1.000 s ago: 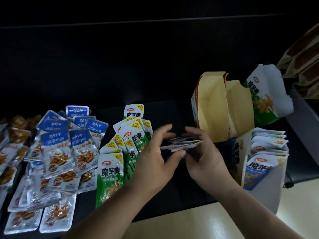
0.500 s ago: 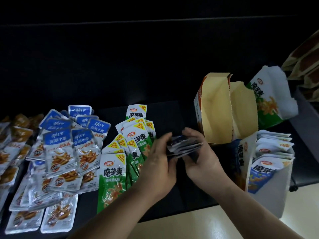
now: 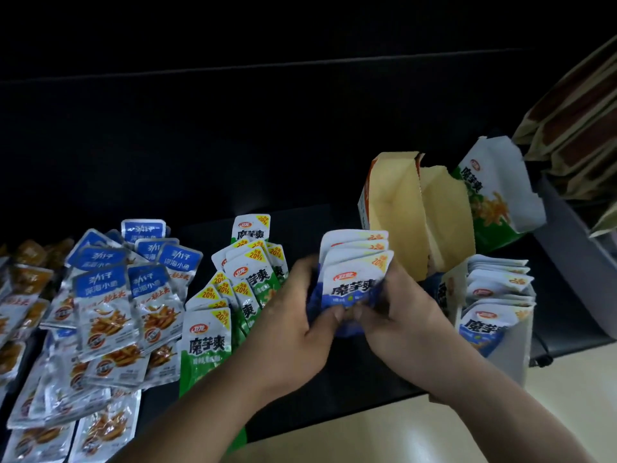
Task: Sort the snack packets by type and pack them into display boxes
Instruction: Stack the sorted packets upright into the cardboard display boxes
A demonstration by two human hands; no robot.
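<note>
Our left hand (image 3: 297, 319) and right hand (image 3: 404, 315) both grip a fanned stack of blue konjac packets (image 3: 355, 272), faces toward us, beside the part-filled display box (image 3: 512, 357).

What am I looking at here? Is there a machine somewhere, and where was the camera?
No machine: these are a person's two bare hands, seen from a camera worn on the head that looks forward and down. The left hand and right hand together grip a fanned stack of blue-and-white foil snack packets. On the black table lie a pile of green-and-white packets and, further left, silver packets with blue tops. At the right stands a white cardboard display box already holding blue-and-white packets. Behind it is an open cardboard box with a tan inside.
</note>
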